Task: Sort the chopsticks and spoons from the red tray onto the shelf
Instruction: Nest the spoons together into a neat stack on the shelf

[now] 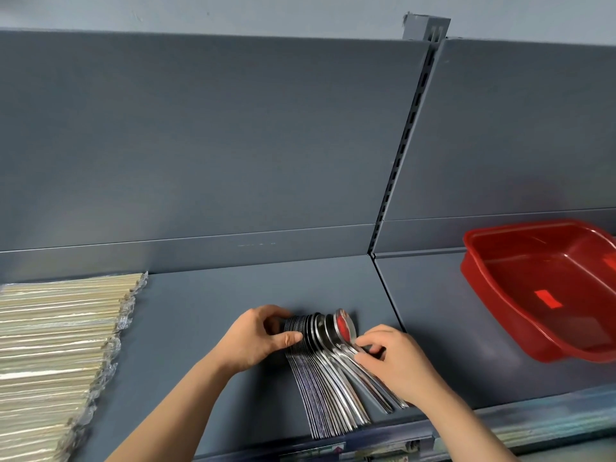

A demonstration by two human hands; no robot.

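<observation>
Left hand (256,338): curled round the bowl end of the spoons (320,361), thumb pressed on the near side. Right hand (396,360): fingertips pinched on the handles just below the rightmost bowl. Spoons are stacked on edge on the shelf (206,311). Wrapped chopsticks (60,345) are laid far left. Red tray (540,285) is set well right.

One red tray (483,278) — left hand (256,338), right hand (400,358); spoons (326,378), chopsticks (56,328) uncountably many.
</observation>
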